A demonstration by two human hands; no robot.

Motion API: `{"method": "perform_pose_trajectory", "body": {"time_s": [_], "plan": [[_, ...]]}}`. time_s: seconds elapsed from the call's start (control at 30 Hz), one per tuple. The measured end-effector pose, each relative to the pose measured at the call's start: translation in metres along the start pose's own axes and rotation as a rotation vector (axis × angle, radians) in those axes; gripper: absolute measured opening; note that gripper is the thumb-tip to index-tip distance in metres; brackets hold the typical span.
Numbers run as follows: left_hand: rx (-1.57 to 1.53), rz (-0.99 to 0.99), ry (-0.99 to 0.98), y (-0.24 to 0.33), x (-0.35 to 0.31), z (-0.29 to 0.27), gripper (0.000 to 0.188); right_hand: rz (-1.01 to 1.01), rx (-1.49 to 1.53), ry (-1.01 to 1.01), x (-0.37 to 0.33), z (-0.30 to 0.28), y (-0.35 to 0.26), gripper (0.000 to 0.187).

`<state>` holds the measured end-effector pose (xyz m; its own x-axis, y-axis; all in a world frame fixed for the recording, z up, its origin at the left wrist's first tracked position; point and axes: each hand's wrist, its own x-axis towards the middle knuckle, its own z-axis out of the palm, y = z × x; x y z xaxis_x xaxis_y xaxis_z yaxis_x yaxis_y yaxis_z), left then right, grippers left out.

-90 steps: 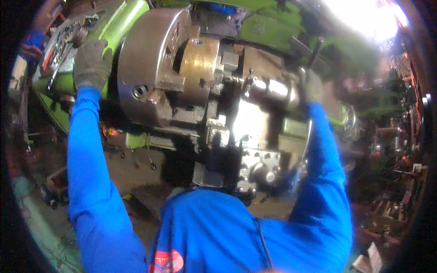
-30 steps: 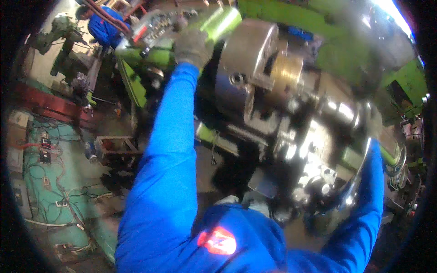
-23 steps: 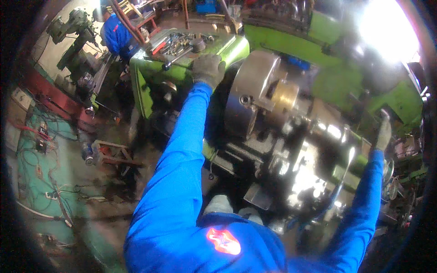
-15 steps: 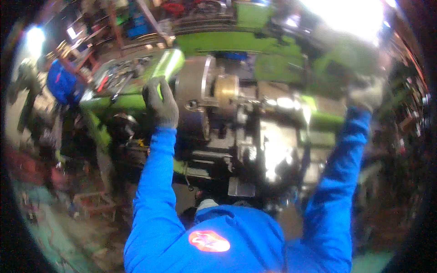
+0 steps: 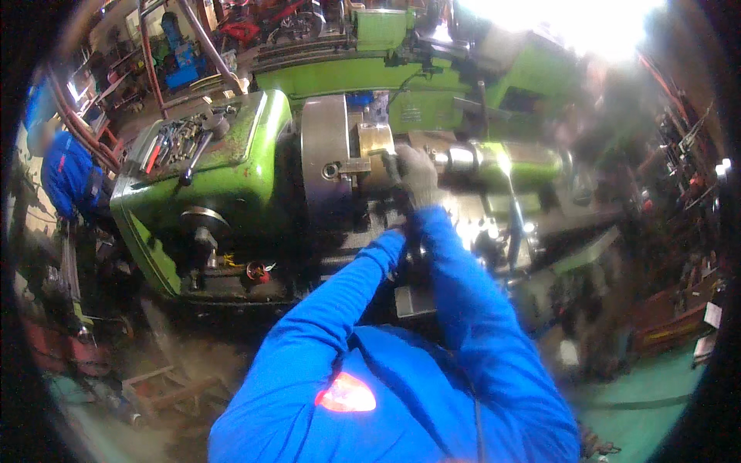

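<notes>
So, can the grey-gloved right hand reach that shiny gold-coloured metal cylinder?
Probably yes: the right hand is close beside the gold-coloured cylinder, and nothing large seems between them, though I can't tell whether they touch.

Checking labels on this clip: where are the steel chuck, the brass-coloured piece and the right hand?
Steel chuck (image 5: 323, 139): head view, on its curved outer side.
Brass-coloured piece (image 5: 375, 137): head view, on its curved surface.
Right hand (image 5: 419, 174): head view, on the back of the glove.
</notes>
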<state>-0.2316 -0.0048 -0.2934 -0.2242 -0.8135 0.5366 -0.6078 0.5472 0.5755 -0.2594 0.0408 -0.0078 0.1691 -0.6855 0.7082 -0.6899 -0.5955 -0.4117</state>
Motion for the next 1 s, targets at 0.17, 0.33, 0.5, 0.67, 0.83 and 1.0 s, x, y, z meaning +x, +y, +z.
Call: {"method": "perform_pose_trajectory", "body": {"time_s": [0.17, 0.33, 0.5, 0.67, 0.83, 1.0], "plan": [[-0.245, -0.341, -0.366, 0.092, 0.001, -0.059, 0.045, 0.465, 0.436, 0.435, -0.077, -0.039, 0.059, 0.031], [-0.446, -0.602, -0.515, 0.102, -0.087, -0.136, 0.05, 1.017, 2.211, 0.729, -0.078, -0.07, 0.052, 0.036], [-0.417, -0.672, -0.562, 0.15, -0.102, -0.161, 0.057, 0.983, 2.04, 0.663, -0.111, -0.065, 0.087, 0.026], [-0.38, -0.631, -0.328, 0.161, -0.097, -0.147, 0.04, 0.984, 1.757, 0.417, -0.122, -0.052, 0.09, 0.034], [-0.282, -0.394, 0.043, 0.162, -0.095, -0.115, 0.032, 1.337, 1.995, 0.565, -0.117, -0.066, 0.089, 0.032], [-0.297, -0.426, 0.153, 0.2, -0.07, -0.119, 0.03, 1.48, 1.795, 0.502, -0.099, -0.102, 0.066, 0.031]]}}
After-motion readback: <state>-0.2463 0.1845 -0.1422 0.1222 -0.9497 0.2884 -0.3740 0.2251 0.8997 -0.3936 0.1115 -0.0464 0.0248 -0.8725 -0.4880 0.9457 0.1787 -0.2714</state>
